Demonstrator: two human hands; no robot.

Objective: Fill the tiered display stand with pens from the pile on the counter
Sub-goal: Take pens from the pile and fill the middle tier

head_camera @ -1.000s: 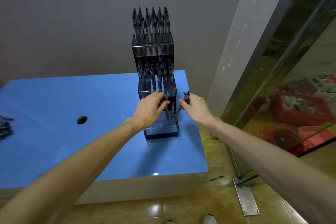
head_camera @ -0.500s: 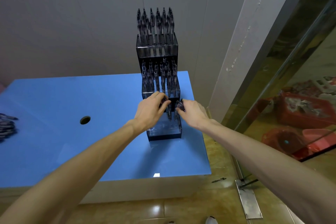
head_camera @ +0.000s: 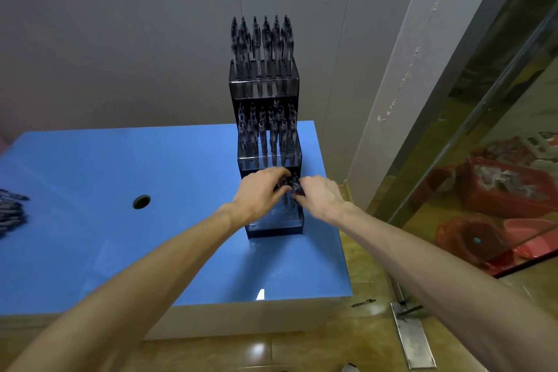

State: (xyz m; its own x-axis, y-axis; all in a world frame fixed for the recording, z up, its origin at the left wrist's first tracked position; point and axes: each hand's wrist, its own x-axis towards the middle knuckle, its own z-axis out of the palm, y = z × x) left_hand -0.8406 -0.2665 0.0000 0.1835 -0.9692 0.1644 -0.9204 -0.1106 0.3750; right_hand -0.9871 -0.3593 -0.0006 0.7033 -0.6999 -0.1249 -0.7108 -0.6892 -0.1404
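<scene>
Dim, even indoor light from overhead, small white glare patch on the glossy blue surface [head_camera: 259,294], soft shadow before the dark tiered acrylic stand [head_camera: 273,228], reflections in the glass at right, wide-angle bending at edges, slight softness

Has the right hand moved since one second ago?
Yes. The right hand moved left toward the stand, closing the gap to the left hand over the bottom tier.

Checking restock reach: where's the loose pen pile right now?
In the head view, the pen pile lies at the far left edge of the blue counter, left of the round hole.
</scene>
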